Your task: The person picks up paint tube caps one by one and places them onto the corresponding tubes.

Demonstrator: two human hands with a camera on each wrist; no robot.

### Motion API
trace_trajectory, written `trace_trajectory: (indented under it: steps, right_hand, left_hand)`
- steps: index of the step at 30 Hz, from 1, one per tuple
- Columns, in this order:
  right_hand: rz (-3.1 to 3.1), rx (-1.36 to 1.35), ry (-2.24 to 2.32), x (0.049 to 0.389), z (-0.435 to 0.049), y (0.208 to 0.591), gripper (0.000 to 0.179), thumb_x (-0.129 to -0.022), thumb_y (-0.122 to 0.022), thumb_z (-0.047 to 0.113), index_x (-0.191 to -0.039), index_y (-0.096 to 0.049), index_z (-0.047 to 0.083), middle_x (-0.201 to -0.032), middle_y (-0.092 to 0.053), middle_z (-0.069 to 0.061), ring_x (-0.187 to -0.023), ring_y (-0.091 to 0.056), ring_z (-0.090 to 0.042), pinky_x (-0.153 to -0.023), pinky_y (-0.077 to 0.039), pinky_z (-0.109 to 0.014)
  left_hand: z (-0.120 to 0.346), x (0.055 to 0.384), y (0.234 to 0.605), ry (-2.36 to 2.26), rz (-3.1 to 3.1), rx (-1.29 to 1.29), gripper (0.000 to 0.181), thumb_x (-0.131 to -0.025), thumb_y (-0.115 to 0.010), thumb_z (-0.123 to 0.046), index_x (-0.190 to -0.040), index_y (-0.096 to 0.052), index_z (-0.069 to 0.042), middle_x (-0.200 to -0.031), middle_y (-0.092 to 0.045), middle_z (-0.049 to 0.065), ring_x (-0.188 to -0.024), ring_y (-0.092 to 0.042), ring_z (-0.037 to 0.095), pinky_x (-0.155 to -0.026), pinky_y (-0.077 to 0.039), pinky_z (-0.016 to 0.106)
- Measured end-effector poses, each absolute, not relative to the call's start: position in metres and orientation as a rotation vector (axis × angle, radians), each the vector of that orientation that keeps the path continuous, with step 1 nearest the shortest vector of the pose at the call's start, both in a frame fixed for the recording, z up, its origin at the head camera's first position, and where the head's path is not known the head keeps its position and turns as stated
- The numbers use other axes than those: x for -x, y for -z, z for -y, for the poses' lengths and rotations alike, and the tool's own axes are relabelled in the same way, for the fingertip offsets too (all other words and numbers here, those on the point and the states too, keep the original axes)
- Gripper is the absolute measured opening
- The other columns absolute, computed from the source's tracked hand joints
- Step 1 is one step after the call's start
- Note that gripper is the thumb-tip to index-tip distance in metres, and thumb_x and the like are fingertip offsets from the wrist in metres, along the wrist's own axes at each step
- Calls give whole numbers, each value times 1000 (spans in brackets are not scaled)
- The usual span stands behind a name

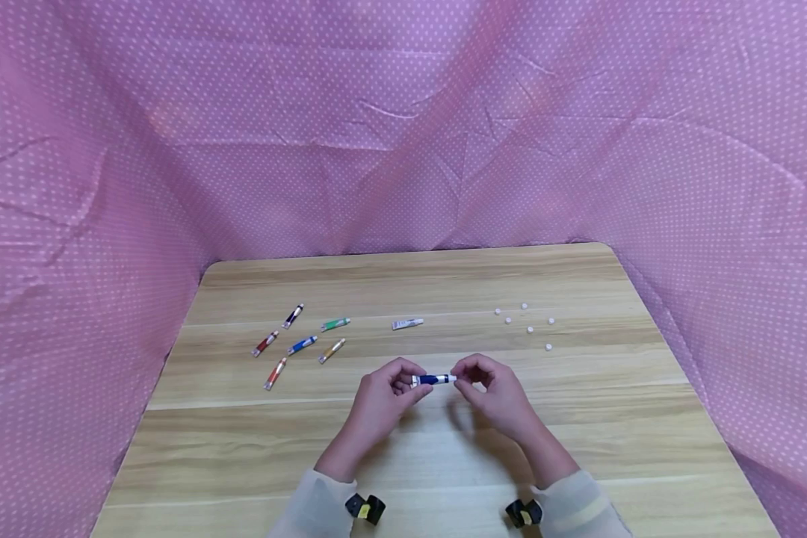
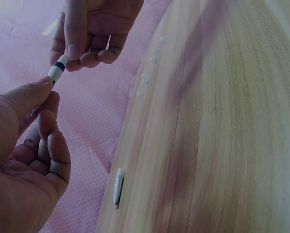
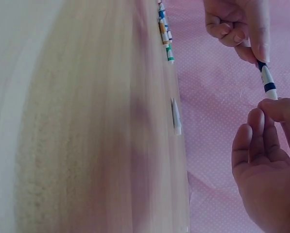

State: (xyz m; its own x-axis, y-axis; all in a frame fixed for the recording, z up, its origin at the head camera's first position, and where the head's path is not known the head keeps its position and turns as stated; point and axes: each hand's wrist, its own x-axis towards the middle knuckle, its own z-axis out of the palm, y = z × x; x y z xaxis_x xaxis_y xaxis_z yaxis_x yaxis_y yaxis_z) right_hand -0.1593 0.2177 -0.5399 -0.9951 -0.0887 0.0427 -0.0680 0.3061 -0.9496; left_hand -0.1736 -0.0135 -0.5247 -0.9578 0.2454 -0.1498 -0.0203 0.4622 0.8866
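Observation:
A small dark blue and white paint tube is held level above the table's near middle. My left hand pinches its flat end between thumb and index finger. At the other end, the thumb and index fingertips of my right hand pinch the white cap, partly covering it. In the right wrist view the tube spans the space between both hands. Beyond the hands, a white paint tube lies on the table.
To the left lie several paint tubes, among them a green one, a blue one and an orange one. Several small white caps are scattered at the right of the wooden table. Pink dotted cloth hangs around it.

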Motion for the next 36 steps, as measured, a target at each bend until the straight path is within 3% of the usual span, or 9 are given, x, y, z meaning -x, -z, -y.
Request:
trace_trajectory:
  steps: [17, 23, 30, 36]
  right_hand:
    - [-2538, 81, 1784, 158, -219, 538, 10, -100, -80, 17, -108, -80, 11, -102, -81, -10, -85, -66, -10, -76, -55, -22]
    - [-2505, 54, 1786, 157, -216, 541, 13, -101, -77, 17, -110, -79, 8, -100, -80, -12, -83, -66, -10, -74, -54, -21]
    - [-2418, 12, 1850, 155, -212, 543, 14, -102, -76, 17, -109, -79, 5, -101, -78, -17, -90, -71, -27, -77, -56, -22]
    - [-2397, -45, 1885, 154, -208, 542, 14, -102, -77, 16, -107, -78, 3, -95, -77, -11, -87, -69, -20, -76, -55, -21]
  left_hand:
    - [12, 174, 522, -1509, -2464, -184, 16, -97, -83, -32, -112, -76, -30, -96, -71, -4, -87, -63, 16, -71, -54, 23]
    - [13, 173, 522, -1523, -2498, -215, 14, -96, -85, -31, -109, -79, -31, -91, -68, -4, -83, -61, 16, -66, -51, 21]
    - [14, 172, 521, -1524, -2517, -237, 13, -93, -87, -28, -105, -81, -30, -87, -69, -5, -80, -60, 15, -64, -50, 20]
    - [14, 173, 522, -1511, -2530, -234, 14, -92, -88, -27, -104, -82, -30, -85, -69, -5, -78, -60, 14, -63, -50, 20]
